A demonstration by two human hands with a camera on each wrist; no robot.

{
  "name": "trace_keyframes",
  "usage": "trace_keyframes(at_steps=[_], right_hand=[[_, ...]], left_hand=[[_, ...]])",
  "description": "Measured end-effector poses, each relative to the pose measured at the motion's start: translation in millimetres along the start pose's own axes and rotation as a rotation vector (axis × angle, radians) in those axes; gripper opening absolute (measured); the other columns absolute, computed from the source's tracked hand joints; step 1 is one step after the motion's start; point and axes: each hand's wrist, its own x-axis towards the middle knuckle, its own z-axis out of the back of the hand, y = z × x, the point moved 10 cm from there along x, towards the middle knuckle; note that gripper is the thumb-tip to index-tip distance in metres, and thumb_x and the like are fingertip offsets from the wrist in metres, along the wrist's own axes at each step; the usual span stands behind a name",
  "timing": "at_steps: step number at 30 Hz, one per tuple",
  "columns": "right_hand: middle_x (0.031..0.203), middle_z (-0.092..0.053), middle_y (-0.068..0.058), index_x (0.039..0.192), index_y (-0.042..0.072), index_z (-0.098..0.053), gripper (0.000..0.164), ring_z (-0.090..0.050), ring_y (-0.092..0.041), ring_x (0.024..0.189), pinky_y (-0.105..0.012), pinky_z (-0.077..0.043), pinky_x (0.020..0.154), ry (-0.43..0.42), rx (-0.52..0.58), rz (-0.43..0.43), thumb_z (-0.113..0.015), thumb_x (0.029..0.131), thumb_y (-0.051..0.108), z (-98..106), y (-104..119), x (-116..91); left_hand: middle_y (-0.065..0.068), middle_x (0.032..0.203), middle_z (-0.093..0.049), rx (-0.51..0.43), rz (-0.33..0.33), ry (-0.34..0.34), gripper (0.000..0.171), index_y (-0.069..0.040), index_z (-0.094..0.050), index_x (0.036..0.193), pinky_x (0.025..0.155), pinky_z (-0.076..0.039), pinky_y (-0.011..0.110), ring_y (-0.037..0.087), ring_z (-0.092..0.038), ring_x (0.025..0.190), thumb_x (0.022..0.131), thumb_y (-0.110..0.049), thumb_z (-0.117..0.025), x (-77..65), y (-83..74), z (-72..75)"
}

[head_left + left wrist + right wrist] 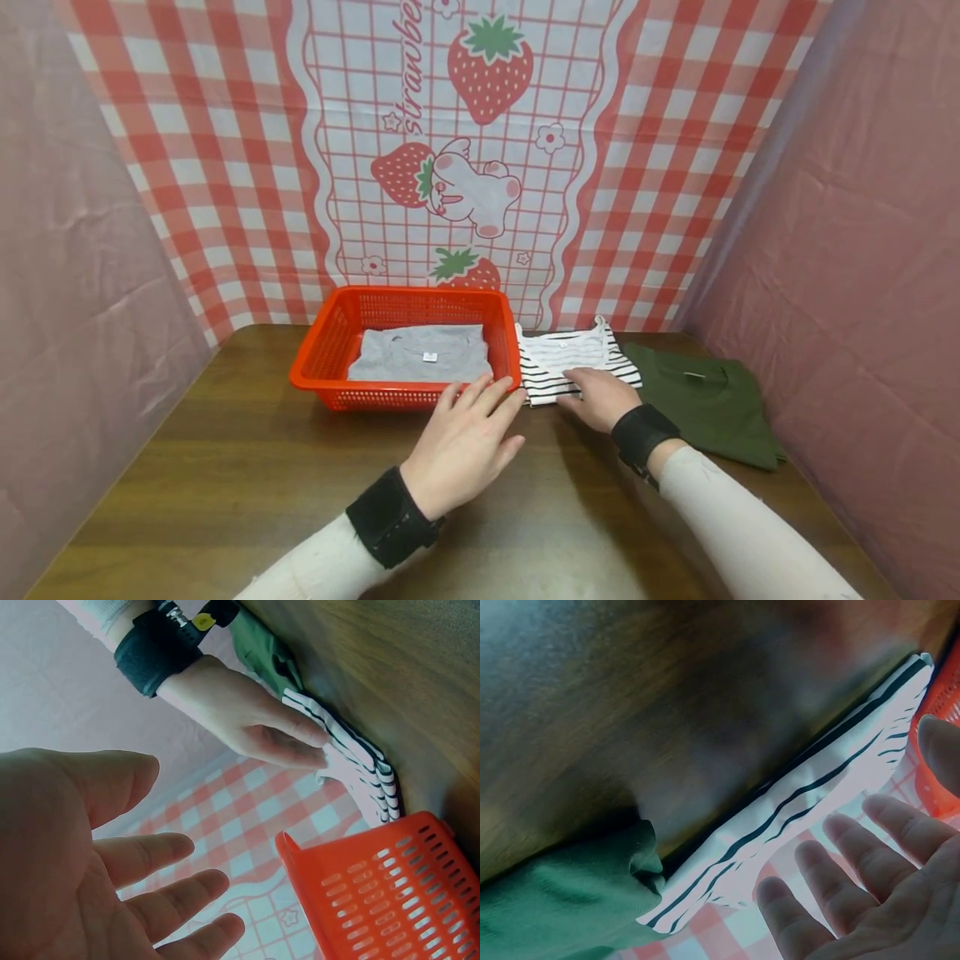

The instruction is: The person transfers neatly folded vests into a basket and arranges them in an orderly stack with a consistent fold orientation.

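Note:
My right hand (602,400) hovers over the near edge of a folded black-and-white striped shirt (543,379). In the right wrist view its fingers (847,862) are spread and relaxed, with nothing between them and the thumb. My left hand (461,446), palm down with loosely extended fingers, is at the front right corner of a red plastic basket (367,396). The left wrist view shows that hand's fingers (165,900) apart and holding nothing. Inside the basket lies a folded grey T-shirt (405,350) with a white neck label.
Right of the striped shirt lies a folded dark green T-shirt (697,404), close against it. All stand on a brown wooden table (247,467). Behind rises a red-checked strawberry cloth (487,192); pink curtains (862,250) hang at both sides.

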Motion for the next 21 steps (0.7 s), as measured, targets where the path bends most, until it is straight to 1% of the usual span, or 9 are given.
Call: trace_keyframes(at_steps=[7, 9, 12, 13, 14, 16, 18, 21], right_hand=[[0.137, -0.072, -0.023, 0.138, -0.002, -0.071, 0.047, -0.067, -0.044, 0.13, -0.059, -0.051, 0.109, 0.028, -0.002, 0.039, -0.079, 0.103, 0.028, -9, 4, 8], [0.135, -0.073, -0.021, 0.136, 0.0, -0.073, 0.047, -0.068, -0.043, 0.127, -0.062, -0.052, 0.107, 0.017, -0.011, 0.059, -0.079, 0.103, 0.033, -21, -5, 13], [0.136, -0.072, -0.022, 0.137, 0.001, -0.074, 0.05, -0.067, -0.045, 0.128, -0.064, -0.051, 0.107, 0.028, -0.004, 0.071, -0.079, 0.102, 0.037, -34, -14, 18], [0.135, -0.072, -0.022, 0.137, 0.002, -0.074, 0.052, -0.068, -0.044, 0.127, -0.063, -0.052, 0.106, 0.013, -0.015, 0.089, -0.078, 0.103, 0.04, -43, -21, 21], [0.135, -0.072, -0.022, 0.137, 0.003, -0.074, 0.053, -0.068, -0.045, 0.126, -0.063, -0.052, 0.105, 0.005, -0.017, 0.098, -0.078, 0.103, 0.043, -47, -25, 22], [0.136, -0.072, -0.022, 0.138, 0.003, -0.073, 0.054, -0.067, -0.045, 0.127, -0.062, -0.052, 0.106, 0.007, -0.005, 0.094, -0.078, 0.102, 0.043, -50, -26, 23], [0.135, -0.072, -0.022, 0.137, 0.003, -0.074, 0.054, -0.067, -0.045, 0.126, -0.062, -0.053, 0.106, -0.011, -0.018, 0.098, -0.079, 0.102, 0.044, -51, -27, 21], [0.135, -0.072, -0.023, 0.136, 0.001, -0.074, 0.051, -0.067, -0.046, 0.127, -0.062, -0.052, 0.107, -0.005, -0.016, 0.091, -0.08, 0.101, 0.038, -43, -15, 16]], left_hand=[[0.008, 0.161, -0.059, 0.001, 0.015, -0.014, 0.061, -0.019, -0.062, 0.158, 0.116, -0.044, 0.06, 0.033, -0.052, 0.15, 0.104, -0.043, -0.077, -0.2, 6.0, 3.6], [0.008, 0.162, -0.058, -0.002, 0.017, -0.012, 0.061, -0.019, -0.062, 0.158, 0.117, -0.044, 0.06, 0.033, -0.052, 0.151, 0.104, -0.043, -0.077, -0.4, 6.9, 3.8], [0.009, 0.162, -0.058, -0.001, 0.015, -0.014, 0.06, -0.019, -0.062, 0.157, 0.117, -0.043, 0.061, 0.034, -0.051, 0.151, 0.104, -0.043, -0.076, -0.9, 6.9, 4.1], [0.009, 0.162, -0.058, -0.002, 0.014, -0.013, 0.06, -0.019, -0.062, 0.157, 0.117, -0.043, 0.061, 0.034, -0.051, 0.151, 0.104, -0.044, -0.076, -1.2, 6.8, 4.3], [0.009, 0.162, -0.058, -0.002, 0.014, -0.011, 0.06, -0.019, -0.062, 0.157, 0.117, -0.043, 0.061, 0.034, -0.051, 0.151, 0.105, -0.044, -0.076, -1.3, 6.8, 4.2], [0.009, 0.162, -0.057, -0.002, 0.013, -0.007, 0.06, -0.019, -0.062, 0.157, 0.117, -0.043, 0.061, 0.034, -0.051, 0.152, 0.105, -0.044, -0.075, -1.5, 6.8, 3.9], [0.009, 0.162, -0.057, -0.004, 0.014, -0.001, 0.061, -0.019, -0.062, 0.158, 0.117, -0.043, 0.06, 0.034, -0.05, 0.152, 0.104, -0.045, -0.076, -1.9, 6.9, 3.2], [0.008, 0.163, -0.057, -0.006, 0.021, 0.01, 0.061, -0.019, -0.062, 0.158, 0.118, -0.043, 0.06, 0.034, -0.05, 0.153, 0.104, -0.046, -0.076, -2.4, 7.8, 2.1]])
